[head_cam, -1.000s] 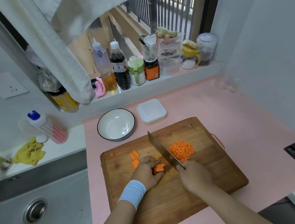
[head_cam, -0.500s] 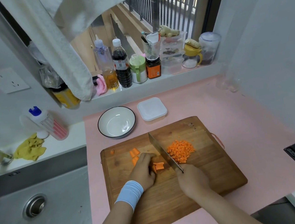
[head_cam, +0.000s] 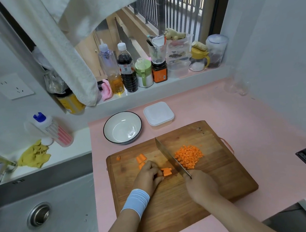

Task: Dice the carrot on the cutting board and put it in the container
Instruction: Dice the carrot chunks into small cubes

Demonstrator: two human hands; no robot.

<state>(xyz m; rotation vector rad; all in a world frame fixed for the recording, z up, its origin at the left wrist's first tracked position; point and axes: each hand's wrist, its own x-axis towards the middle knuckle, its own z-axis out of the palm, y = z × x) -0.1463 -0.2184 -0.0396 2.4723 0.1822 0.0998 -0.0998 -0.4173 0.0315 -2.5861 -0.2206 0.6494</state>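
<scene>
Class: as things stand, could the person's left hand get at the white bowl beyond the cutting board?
Probably yes. The left hand only steadies carrot strips, and the board between it and the bowl holds just low carrot chunks.

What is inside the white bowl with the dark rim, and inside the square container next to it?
The white bowl with the dark rim is empty; only glare shows inside. The square plastic container is covered by its white lid, so its inside cannot be seen.
</scene>
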